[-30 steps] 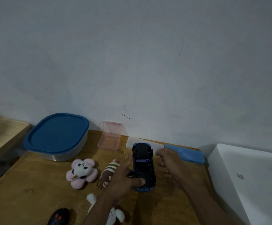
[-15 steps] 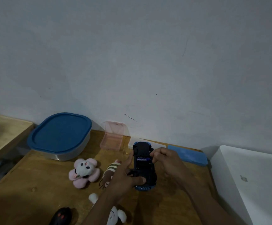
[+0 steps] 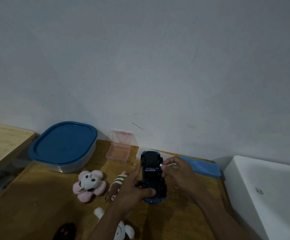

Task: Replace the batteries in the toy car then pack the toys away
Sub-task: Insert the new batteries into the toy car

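Currently, toy car (image 3: 152, 178): underside up, middle of the wooden table (image 3: 37, 196).
Left hand (image 3: 132, 191): my fingers wrap the car's near end.
Right hand (image 3: 177, 174): fingertips curled at the battery bay (image 3: 151, 171); I cannot tell what they grasp.

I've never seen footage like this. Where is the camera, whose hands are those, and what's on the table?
No robot here: a person wears a wide-angle camera on the head, so this single view looks down at their own hands. The left hand grips an upturned blue toy car; the right hand has its fingertips at the car's underside, though I cannot tell whether they pinch anything. On the wooden table lie a pink plush toy, a striped plush toy, a blue-lidded container, an open pink case and a flat blue box.
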`<move>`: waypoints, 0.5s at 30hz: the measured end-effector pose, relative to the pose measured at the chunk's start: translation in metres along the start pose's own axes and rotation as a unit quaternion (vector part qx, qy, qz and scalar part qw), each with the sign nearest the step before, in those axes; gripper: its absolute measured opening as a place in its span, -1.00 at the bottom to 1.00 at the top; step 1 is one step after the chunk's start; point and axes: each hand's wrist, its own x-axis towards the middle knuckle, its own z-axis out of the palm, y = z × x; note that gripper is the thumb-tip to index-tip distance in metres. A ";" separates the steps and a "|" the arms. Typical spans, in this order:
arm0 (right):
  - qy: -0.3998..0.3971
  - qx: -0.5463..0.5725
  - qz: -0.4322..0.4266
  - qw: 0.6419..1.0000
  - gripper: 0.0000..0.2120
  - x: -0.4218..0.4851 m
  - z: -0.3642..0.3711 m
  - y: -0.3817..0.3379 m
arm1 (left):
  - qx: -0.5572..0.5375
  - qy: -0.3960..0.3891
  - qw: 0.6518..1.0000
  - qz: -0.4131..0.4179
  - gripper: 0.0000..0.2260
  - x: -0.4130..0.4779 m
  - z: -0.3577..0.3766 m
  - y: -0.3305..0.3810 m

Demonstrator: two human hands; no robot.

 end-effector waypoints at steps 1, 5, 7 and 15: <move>0.015 -0.019 -0.026 0.999 -0.93 0.000 0.000 0.001 | 0.004 0.001 1.000 -0.002 -0.20 0.000 0.000 0.000; 0.038 -0.049 -0.050 0.997 -0.95 0.004 0.004 0.004 | 0.014 0.004 1.000 0.001 -0.19 -0.006 0.001 0.008; 0.033 -0.082 -0.051 0.995 -0.96 0.007 0.009 0.007 | 0.025 0.010 1.000 0.004 -0.19 -0.009 0.002 0.011; 0.068 -0.208 -0.147 0.965 -0.75 0.008 0.023 0.005 | 0.038 0.009 0.999 0.010 -0.17 -0.007 0.001 0.011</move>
